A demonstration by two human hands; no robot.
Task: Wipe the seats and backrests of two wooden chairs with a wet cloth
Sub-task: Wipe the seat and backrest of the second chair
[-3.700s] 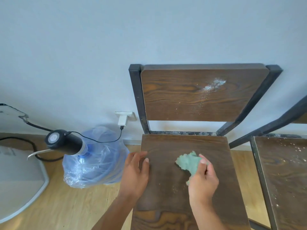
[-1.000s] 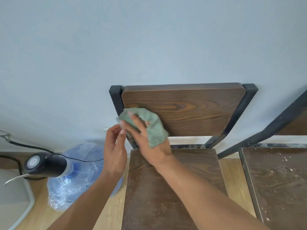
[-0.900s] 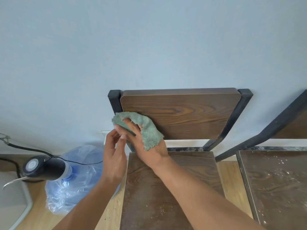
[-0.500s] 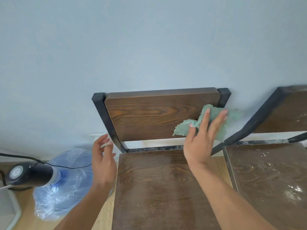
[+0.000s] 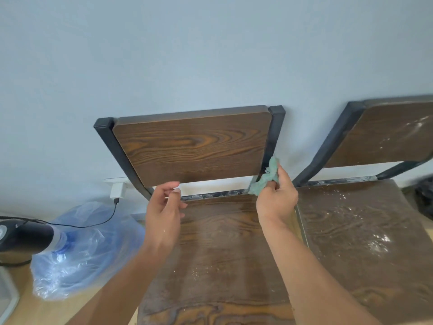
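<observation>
At far left, a black pump head (image 5: 22,234) caps a blue water bottle (image 5: 86,249) lying on the wooden floor (image 5: 35,310), its cable running up to a white charger (image 5: 118,190) plugged in at the wall (image 5: 187,55). Beside it stands the left chair (image 5: 210,254), its backrest (image 5: 192,146) clean and dark-grained, its seat damp with a few white specks near the front. The left hand (image 5: 164,214) hovers over the seat's back left corner, fingers loosely curled, its grip on nothing. The right hand (image 5: 276,198) has its grip clamped on a crumpled green cloth (image 5: 264,179), pressed against the black metal post (image 5: 273,141) at the backrest's lower right corner. Just beside, the right chair (image 5: 365,242) shows white dust across seat and backrest.
</observation>
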